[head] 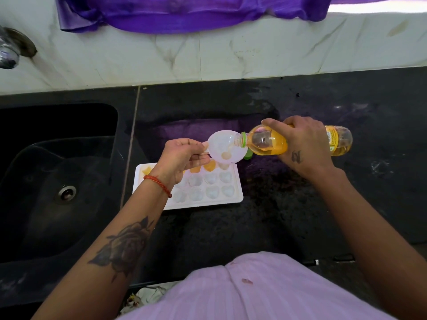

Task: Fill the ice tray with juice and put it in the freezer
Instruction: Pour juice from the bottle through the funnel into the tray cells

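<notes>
Yellow juice runs from the bottle (300,140) gripped in my right hand (305,144) into the small scoop (225,147) pinched by my left hand (182,155) above the tray (233,199) on the counter (300,204), so I'd tilt gently to avoid overfilling.

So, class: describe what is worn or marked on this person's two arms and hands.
The arms are bare, no sleeves showing. The left hand has a red thread bracelet at the wrist and a dark rose tattoo on the forearm. The right hand bears a small dark tattoo on its back.
</notes>
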Demonstrator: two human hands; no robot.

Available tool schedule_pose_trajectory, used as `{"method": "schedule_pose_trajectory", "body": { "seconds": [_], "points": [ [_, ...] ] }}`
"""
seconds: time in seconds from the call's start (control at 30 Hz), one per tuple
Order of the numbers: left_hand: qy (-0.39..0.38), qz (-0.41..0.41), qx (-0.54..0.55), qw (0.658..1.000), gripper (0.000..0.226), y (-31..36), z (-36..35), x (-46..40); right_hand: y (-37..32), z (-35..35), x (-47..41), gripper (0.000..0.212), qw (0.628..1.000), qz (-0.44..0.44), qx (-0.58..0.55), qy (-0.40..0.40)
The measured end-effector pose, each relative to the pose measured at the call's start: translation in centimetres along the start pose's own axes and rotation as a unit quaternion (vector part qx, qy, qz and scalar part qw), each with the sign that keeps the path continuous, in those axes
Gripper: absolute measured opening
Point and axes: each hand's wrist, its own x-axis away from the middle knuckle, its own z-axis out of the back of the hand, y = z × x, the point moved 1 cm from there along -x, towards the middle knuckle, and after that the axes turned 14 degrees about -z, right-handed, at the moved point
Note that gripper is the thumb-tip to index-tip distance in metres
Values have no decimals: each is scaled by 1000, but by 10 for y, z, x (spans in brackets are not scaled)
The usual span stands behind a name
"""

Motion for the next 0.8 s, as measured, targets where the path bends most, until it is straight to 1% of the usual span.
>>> {"method": "schedule_pose_trajectory", "body": {
  "seconds": [0.2,0.4,0.6,0.7,0.8],
  "points": [
    [6,-1,-3,1000,7,1,0,2,1,1,-1,58,1000,-3,-5,-4],
    [18,-2,-3,1000,8,4,-3,7,0,2,-2,62,998,-11,-57,-27],
    [50,-8,7,999,9,5,-3,17,-4,6,-5,75,993,-9,-106,-58],
    [72,-21,16,997,11,6,4,25,-13,10,-5,76,987,11,-149,-59],
    [91,-39,26,995,10,10,23,36,-28,15,-6,83,984,23,-165,-58]
  ]
}}
